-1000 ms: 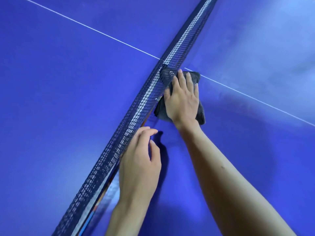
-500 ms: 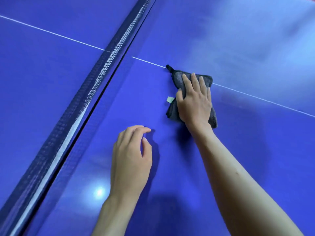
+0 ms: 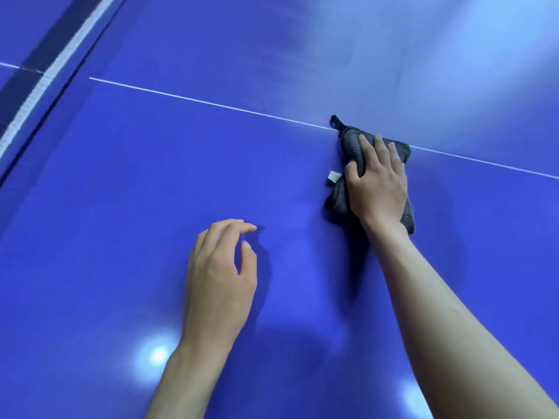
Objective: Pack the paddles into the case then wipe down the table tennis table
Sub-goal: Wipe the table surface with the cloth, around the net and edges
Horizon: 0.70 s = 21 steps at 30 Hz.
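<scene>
The blue table tennis table point(image 3: 151, 182) fills the view. A folded dark grey cloth point(image 3: 351, 143) with a small white tag lies on it, across the white centre line point(image 3: 211, 102). My right hand point(image 3: 378, 182) lies flat on the cloth with fingers spread and presses it down. My left hand point(image 3: 222, 273) hovers just above the table nearer to me, fingers loosely curled and holding nothing. No paddles or case are in view.
The net point(image 3: 45, 77) with its white top band runs diagonally across the upper left corner. Light reflections show on the near table surface.
My right hand has slid the cloth to the right, away from the net, along the centre line. The net has shifted from mid-view to the far upper left. My left hand followed rightward.
</scene>
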Tool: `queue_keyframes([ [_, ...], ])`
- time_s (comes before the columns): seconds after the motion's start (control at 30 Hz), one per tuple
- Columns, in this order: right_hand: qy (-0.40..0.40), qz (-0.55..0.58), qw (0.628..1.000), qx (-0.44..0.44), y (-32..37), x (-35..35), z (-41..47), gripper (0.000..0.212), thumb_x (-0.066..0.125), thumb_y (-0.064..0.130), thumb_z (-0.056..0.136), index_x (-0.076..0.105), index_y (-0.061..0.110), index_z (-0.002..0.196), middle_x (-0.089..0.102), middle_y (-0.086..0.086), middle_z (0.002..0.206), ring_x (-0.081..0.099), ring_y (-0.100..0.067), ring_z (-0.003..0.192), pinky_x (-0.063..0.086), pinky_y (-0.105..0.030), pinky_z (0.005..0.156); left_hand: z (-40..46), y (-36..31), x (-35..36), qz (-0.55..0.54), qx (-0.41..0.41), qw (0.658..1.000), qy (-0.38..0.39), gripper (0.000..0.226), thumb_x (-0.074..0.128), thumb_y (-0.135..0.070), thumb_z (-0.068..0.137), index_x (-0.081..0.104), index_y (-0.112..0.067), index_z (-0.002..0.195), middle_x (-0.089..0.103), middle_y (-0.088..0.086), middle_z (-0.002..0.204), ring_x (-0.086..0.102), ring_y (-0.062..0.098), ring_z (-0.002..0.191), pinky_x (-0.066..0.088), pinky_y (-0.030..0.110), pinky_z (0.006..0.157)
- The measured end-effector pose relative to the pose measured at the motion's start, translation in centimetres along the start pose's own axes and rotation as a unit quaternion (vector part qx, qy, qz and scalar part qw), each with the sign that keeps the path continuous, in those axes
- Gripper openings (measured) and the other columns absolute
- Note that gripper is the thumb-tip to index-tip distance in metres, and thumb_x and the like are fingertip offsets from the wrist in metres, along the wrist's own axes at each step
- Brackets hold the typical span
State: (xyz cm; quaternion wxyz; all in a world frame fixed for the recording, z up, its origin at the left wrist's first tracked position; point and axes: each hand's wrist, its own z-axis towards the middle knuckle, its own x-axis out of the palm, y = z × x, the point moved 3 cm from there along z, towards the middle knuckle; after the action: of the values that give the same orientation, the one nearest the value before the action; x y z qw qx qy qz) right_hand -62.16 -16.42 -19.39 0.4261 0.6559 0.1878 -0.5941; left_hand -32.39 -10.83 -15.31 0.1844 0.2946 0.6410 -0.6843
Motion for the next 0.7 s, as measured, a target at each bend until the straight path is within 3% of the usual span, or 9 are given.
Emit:
queue_keyframes([
  [0.27,-0.019,-0.012,0.997,0.074,-8.0,-2.8,2.4,0.061,0.04,0.044,0.102,0.035,0.037,0.162,0.024,0.006,0.173,0.014,-0.018,0.16,0.009,-0.044,0.131,-1.4,-2.5,3.2,0.061,0.049,0.997,0.001,0.027,0.059,-0.005,0.097,0.069,-0.021,0.117,0.062,-0.013,0.124,0.052,0.011,0.121,0.047,0.041,0.103],
  [0.43,-0.01,-0.015,0.999,0.05,-8.0,-2.7,2.1,0.059,0.041,0.043,0.103,0.034,0.037,0.162,0.023,0.005,0.173,0.015,-0.019,0.16,0.01,-0.045,0.13,-1.8,-3.8,2.6,0.065,0.089,0.992,-0.061,0.026,0.058,0.001,0.096,0.072,-0.016,0.111,0.065,-0.004,0.121,0.054,0.018,0.122,0.044,0.036,0.104],
  [0.7,-0.022,0.011,1.0,-0.015,-7.8,-3.2,-2.6,0.057,0.048,0.038,0.101,0.045,0.035,0.157,0.034,0.007,0.169,0.023,-0.018,0.158,0.016,-0.042,0.129,-3.2,-5.0,2.5,0.06,0.106,0.989,-0.083,0.026,0.051,-0.007,0.095,0.073,-0.015,0.106,0.067,-0.005,0.115,0.057,0.017,0.115,0.047,0.038,0.099],
])
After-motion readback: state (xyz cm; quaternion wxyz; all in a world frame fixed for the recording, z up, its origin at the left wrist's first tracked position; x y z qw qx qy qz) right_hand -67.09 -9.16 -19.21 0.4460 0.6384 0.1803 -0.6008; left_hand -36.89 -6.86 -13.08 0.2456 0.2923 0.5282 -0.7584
